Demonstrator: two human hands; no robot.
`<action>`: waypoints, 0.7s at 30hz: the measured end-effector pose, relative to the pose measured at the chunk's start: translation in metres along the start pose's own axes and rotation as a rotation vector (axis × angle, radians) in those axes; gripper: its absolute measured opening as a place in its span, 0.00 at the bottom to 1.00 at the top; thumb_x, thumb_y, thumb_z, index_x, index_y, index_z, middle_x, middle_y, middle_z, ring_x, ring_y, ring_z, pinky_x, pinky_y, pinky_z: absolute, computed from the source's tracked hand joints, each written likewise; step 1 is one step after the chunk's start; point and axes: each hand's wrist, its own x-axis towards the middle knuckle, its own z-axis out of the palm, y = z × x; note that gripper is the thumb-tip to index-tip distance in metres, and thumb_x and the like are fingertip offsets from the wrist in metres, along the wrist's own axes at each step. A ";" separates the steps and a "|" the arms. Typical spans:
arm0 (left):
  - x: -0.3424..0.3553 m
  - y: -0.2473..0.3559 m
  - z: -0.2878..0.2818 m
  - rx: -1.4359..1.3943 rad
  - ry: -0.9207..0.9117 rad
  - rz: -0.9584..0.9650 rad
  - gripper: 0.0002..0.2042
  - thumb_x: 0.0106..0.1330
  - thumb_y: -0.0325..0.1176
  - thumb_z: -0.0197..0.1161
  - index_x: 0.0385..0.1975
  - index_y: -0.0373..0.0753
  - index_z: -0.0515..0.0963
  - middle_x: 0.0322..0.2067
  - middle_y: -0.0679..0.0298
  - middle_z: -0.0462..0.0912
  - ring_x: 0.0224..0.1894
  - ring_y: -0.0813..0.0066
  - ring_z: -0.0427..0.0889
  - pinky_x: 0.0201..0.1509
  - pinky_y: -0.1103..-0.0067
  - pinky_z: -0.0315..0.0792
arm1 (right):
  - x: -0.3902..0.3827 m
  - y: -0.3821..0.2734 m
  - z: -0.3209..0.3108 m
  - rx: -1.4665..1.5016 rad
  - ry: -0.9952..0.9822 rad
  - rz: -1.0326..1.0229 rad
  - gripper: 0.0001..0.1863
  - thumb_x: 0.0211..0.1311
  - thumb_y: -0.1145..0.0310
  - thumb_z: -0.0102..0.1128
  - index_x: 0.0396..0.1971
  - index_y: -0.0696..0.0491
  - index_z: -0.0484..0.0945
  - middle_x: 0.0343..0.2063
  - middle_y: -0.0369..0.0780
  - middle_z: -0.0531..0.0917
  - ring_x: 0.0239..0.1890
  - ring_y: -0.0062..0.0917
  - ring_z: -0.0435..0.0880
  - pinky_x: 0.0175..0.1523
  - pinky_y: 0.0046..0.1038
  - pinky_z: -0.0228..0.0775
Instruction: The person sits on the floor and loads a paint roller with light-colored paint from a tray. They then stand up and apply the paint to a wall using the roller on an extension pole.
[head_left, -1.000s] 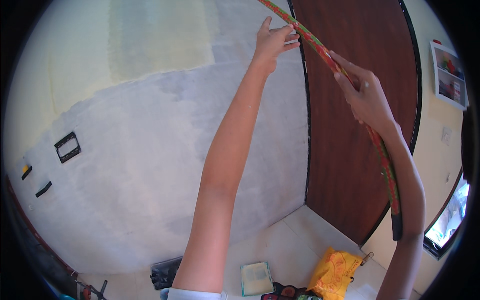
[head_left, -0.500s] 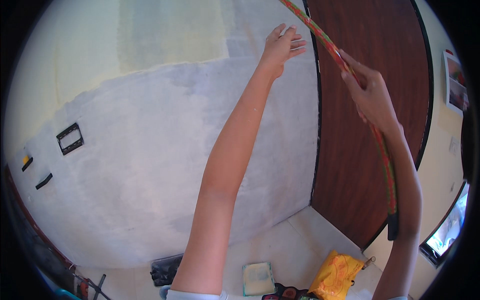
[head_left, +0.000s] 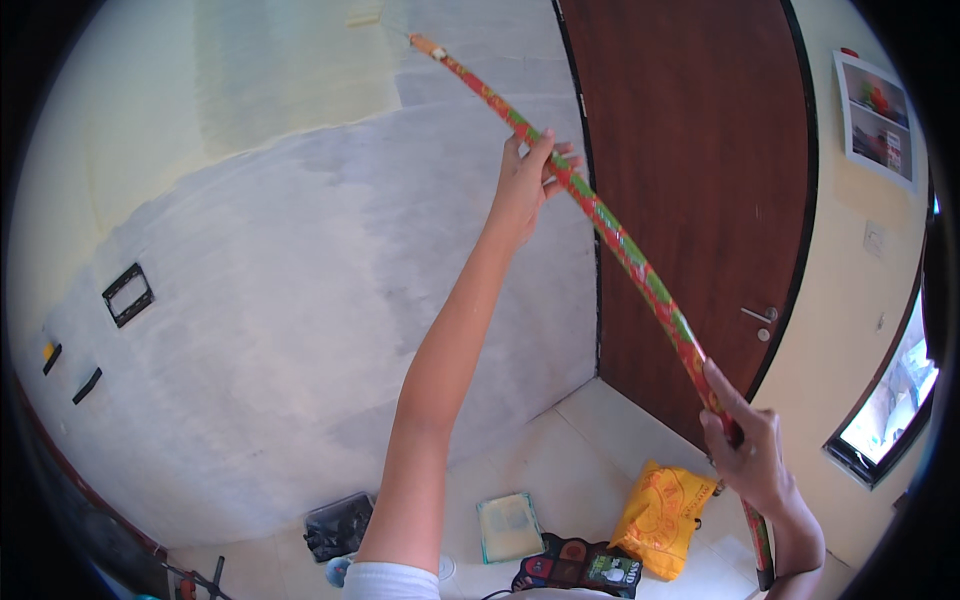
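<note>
A long pole (head_left: 645, 275) with a red and green patterned wrap slants across the view, from upper middle to lower right. Beyond its orange tip, a thin wire leads to a pale paint roller (head_left: 363, 19) at the wall (head_left: 270, 250). My left hand (head_left: 527, 180) is around the upper part of the pole, thumb on the near side and fingers behind it. Lower down, my right hand (head_left: 755, 450) is wrapped round the pole near its black end. The wall is patchy grey-white, with a yellowish area at the top.
A brown door (head_left: 690, 180) stands right of the wall. On the floor are a paint tray (head_left: 510, 528), a yellow bag (head_left: 665, 515), a dark patterned mat (head_left: 565, 562) and a black tray (head_left: 340, 525). A black bracket (head_left: 128, 295) is fixed on the wall at left.
My left hand, earlier free with fingers apart, now holds the pole. My right hand has moved down, and the pole has come lower, bringing the roller into view.
</note>
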 end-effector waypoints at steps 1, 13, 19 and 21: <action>-0.013 -0.005 0.007 0.007 0.007 -0.004 0.26 0.70 0.42 0.56 0.57 0.32 0.55 0.48 0.49 0.74 0.49 0.61 0.79 0.54 0.66 0.78 | -0.015 0.008 -0.006 -0.010 -0.026 0.021 0.31 0.58 0.77 0.57 0.64 0.49 0.68 0.16 0.43 0.78 0.16 0.14 0.69 0.28 0.20 0.68; -0.125 -0.047 0.033 0.047 0.049 -0.325 0.25 0.72 0.41 0.51 0.62 0.36 0.51 0.37 0.59 0.79 0.35 0.69 0.83 0.38 0.71 0.80 | -0.141 0.067 -0.022 -0.017 -0.068 -0.111 0.28 0.53 0.78 0.62 0.58 0.57 0.74 0.09 0.38 0.69 0.09 0.18 0.67 0.19 0.22 0.60; -0.131 -0.043 0.052 0.040 -0.015 -0.343 0.21 0.72 0.39 0.48 0.59 0.39 0.55 0.31 0.64 0.77 0.31 0.70 0.83 0.35 0.72 0.78 | -0.161 0.071 -0.016 0.069 -0.019 -0.068 0.27 0.52 0.79 0.63 0.57 0.57 0.75 0.10 0.39 0.69 0.09 0.20 0.65 0.19 0.21 0.58; -0.128 -0.047 0.052 0.031 -0.015 -0.351 0.21 0.71 0.39 0.47 0.59 0.39 0.54 0.31 0.64 0.77 0.31 0.70 0.83 0.35 0.71 0.78 | -0.157 0.069 -0.014 0.049 -0.010 -0.081 0.28 0.53 0.79 0.63 0.57 0.57 0.74 0.10 0.39 0.69 0.09 0.20 0.65 0.19 0.21 0.58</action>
